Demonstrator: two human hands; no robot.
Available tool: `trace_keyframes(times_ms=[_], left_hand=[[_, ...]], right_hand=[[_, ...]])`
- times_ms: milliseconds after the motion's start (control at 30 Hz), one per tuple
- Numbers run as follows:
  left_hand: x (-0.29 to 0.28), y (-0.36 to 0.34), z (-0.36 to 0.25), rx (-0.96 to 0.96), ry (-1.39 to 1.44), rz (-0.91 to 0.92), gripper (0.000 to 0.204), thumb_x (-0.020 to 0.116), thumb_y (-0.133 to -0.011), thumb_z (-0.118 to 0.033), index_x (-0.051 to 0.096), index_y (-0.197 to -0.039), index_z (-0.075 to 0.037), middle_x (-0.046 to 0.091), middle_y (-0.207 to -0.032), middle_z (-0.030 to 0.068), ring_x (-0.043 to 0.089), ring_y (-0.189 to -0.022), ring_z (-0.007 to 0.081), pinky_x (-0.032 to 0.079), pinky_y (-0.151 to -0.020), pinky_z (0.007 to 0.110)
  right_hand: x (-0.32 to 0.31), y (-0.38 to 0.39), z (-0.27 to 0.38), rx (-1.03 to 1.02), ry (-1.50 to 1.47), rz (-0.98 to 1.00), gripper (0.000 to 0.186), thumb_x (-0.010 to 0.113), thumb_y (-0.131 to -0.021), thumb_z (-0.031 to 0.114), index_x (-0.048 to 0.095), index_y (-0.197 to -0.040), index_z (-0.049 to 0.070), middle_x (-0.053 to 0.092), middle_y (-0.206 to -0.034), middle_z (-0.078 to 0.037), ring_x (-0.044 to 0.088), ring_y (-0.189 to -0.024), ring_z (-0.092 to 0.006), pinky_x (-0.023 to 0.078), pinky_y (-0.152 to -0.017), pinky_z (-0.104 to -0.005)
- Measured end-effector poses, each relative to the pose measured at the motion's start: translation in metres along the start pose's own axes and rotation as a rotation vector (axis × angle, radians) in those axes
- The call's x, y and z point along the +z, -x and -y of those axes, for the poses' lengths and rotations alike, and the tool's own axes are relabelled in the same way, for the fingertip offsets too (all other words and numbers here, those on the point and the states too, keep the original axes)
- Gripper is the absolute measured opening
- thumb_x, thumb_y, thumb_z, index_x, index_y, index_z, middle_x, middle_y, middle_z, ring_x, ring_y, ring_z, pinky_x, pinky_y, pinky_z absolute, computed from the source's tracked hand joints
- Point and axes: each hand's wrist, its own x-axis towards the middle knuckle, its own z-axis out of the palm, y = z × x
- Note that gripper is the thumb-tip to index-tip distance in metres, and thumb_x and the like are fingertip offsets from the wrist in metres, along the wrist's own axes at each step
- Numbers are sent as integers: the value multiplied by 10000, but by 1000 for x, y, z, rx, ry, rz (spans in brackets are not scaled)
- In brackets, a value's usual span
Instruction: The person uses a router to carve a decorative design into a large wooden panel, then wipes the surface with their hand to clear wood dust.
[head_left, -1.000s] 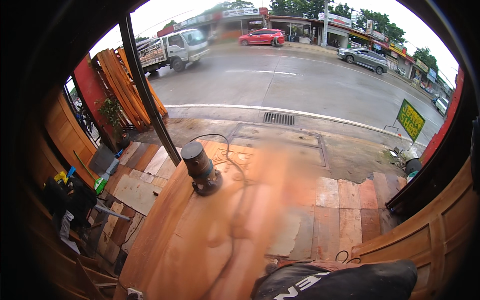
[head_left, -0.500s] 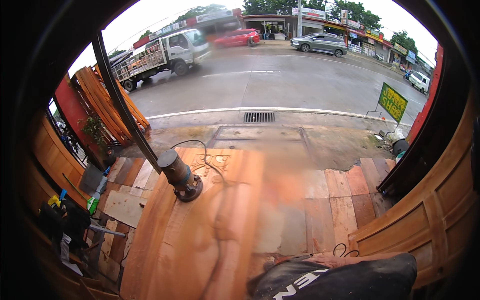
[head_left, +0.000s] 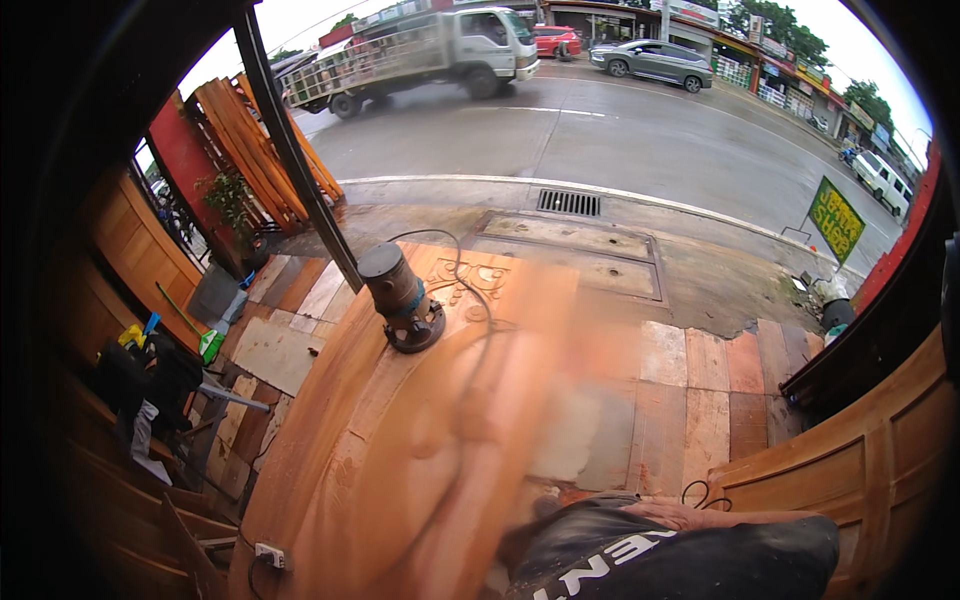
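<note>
Along the upper edge of a black garment with white lettering (head_left: pixel 690 555), at the lower right, lies a strip of bare skin (head_left: pixel 672 515). It looks like my right forearm and hand, but its fingers are not distinct, and no held thing shows. My left hand is not visible. Left of the garment a reddish-brown wooden door panel (head_left: pixel 400 450) lies flat, with scroll carving (head_left: pixel 470 280) at its far end. On it, apart from any hand, a router (head_left: pixel 402 298) stands upright on its round base. Its dark cord (head_left: pixel 463 440) trails over the panel toward me.
A white socket outlet (head_left: pixel 270 556) sits at the panel's near left edge. Panelled doors lean at right (head_left: pixel 850 440) and left (head_left: pixel 140 240). A dark post (head_left: pixel 290 140) rises beyond the router. A truck (head_left: pixel 430 62) is on the wet road. A blurry smear covers the middle.
The view has shifted, so the panel and router appear farther right and higher. The white outlet has come into view. The truck has moved right along the road.
</note>
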Motion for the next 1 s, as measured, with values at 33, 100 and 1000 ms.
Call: trace_keyframes(times_ms=[33, 100, 1000], left_hand=[[2, -5, -1, 19, -19, -2, 634, 630, -974, -406, 573, -1424, 36, 473, -1558, 275, 361, -1488, 488, 284, -1249, 542], [-1, -14, 5, 42, -61, -5, 597, 589, -999, -382, 576, -1421, 39, 483, -1546, 279, 369, -1481, 488, 291, -1247, 542], [-19, -77, -15, -66, -9, 128, 620, 412, -1102, -379, 469, -1498, 94, 358, -1621, 306, 319, -1521, 441, 259, -1267, 466]], right_hand=[[3, -6, -3, 8, 3, 14, 635, 544, -1076, 303, 267, -1615, 115, 286, -1660, -254, 375, -1495, -423, 341, -1202, -510], [7, -23, 2, -48, -50, -4, 589, 511, -1090, 291, 279, -1605, 122, 295, -1655, -254, 375, -1496, -422, 342, -1201, -510], [33, -105, 23, -94, 35, 3, 501, 491, -1061, 211, 387, -1508, 9, 355, -1618, -256, 418, -1478, -395, 362, -1200, -510]])
